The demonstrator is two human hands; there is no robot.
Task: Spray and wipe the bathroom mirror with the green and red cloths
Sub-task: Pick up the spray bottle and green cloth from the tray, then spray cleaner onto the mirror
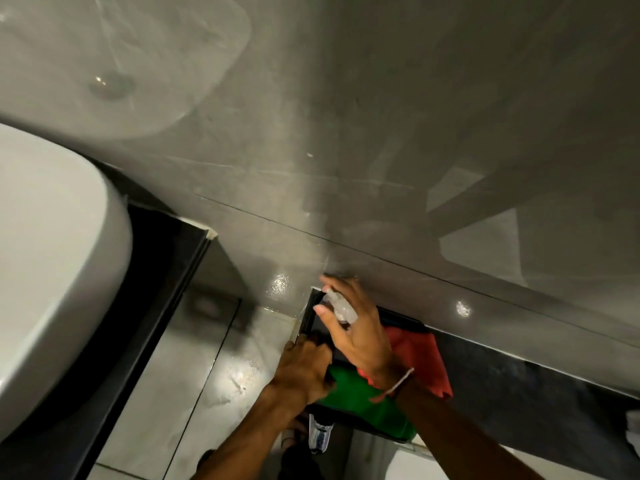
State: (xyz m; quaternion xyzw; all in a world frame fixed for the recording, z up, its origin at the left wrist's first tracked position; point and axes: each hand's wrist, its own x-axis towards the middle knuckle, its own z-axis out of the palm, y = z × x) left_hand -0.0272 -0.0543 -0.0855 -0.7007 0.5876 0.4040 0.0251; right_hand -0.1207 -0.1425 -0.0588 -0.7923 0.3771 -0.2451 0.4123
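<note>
Item: our right hand (pixel 360 336), fingers wrapped round a small clear spray bottle (pixel 341 308), held above a dark tray (pixel 310 315) on the black ledge (pixel 519 375) under the mirror (pixel 346 116).
Item: our left hand (pixel 304 367), fingers clenched on the tray's near-left edge, touching the green cloth (pixel 367 400).
Item: green cloth, lying in the tray nearest us.
Item: red cloth (pixel 422 358), just beside the green one, toward the wall, partly under our right wrist.
Item: white basin (pixel 52 271), well apart at left.
</note>
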